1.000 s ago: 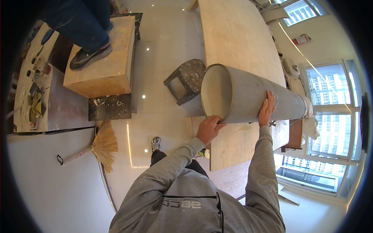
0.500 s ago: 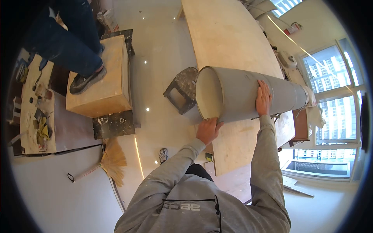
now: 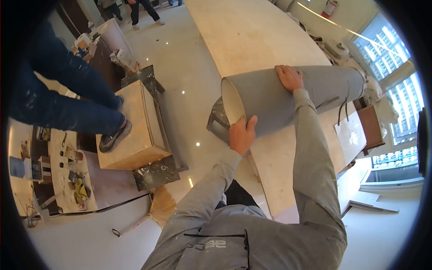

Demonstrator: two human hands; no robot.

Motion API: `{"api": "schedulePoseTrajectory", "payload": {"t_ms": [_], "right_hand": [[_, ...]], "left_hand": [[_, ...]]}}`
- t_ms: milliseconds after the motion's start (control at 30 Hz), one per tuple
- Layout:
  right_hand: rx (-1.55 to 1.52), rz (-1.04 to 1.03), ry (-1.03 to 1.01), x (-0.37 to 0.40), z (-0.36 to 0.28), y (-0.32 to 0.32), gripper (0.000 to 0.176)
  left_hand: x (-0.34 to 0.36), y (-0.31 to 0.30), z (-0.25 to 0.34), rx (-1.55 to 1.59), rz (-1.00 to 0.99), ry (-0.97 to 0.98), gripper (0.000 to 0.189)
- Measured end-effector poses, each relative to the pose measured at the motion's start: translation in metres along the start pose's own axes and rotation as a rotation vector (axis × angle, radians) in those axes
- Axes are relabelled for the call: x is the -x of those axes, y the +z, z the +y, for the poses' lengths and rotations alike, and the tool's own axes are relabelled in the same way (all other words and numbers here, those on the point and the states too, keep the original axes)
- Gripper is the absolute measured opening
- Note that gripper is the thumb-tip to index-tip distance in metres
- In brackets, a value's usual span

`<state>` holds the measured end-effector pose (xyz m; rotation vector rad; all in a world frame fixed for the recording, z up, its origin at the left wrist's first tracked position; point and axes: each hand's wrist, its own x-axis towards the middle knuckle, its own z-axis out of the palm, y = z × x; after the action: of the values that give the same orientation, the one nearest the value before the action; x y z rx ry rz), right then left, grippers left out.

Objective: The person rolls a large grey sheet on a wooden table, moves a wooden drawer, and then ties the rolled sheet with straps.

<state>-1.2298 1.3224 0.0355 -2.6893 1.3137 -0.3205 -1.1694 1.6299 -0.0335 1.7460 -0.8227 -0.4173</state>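
Note:
A large grey tube (image 3: pixel 265 101), hollow with a pale inside, lies across the wooden tabletop (image 3: pixel 256 36). Its open end faces left and sticks out past the table's edge. At the lower rim of that end, my left hand (image 3: pixel 243 136) is closed on the edge, with the thumb pointing up; some fingers are hidden. My right hand (image 3: pixel 290 78) rests flat on the top of the tube, fingers stretched out. Dark cords (image 3: pixel 344 110) hang from the tube near its far end.
At left, a person in blue trousers (image 3: pixel 67 108) stands on a wooden box (image 3: pixel 130 130) set on a dark, paint-spotted stool (image 3: pixel 157 173). A broom (image 3: pixel 162 204) lies below it. Another dark stool (image 3: pixel 218 114) is behind the tube's open end. Other people's legs (image 3: pixel 144 11) show at the back.
My view has turned, bringing more people into sight at the back. My right hand has shifted toward the top of the tube; my left stays at the rim. The tube appears rolled or shifted slightly.

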Motion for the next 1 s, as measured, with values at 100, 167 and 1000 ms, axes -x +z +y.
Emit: {"api": "schedulePoseTrajectory", "payload": {"t_ms": [100, 167, 1000], "right_hand": [[0.023, -0.089, 0.023, -0.031, -0.015, -0.004, 0.049], [0.066, -0.16, 0.039, -0.06, -0.024, -0.001, 0.049], [0.238, 0.178, -0.338, -0.193, -0.093, 0.08, 0.021]], "left_hand": [[-0.031, -0.005, 0.001, 0.089, 0.007, -0.049, 0.051], [-0.055, -0.011, 0.004, 0.134, 0.009, -0.06, 0.05], [-0.441, -0.05, -0.132, 0.739, -0.178, -0.573, 0.041]]}}
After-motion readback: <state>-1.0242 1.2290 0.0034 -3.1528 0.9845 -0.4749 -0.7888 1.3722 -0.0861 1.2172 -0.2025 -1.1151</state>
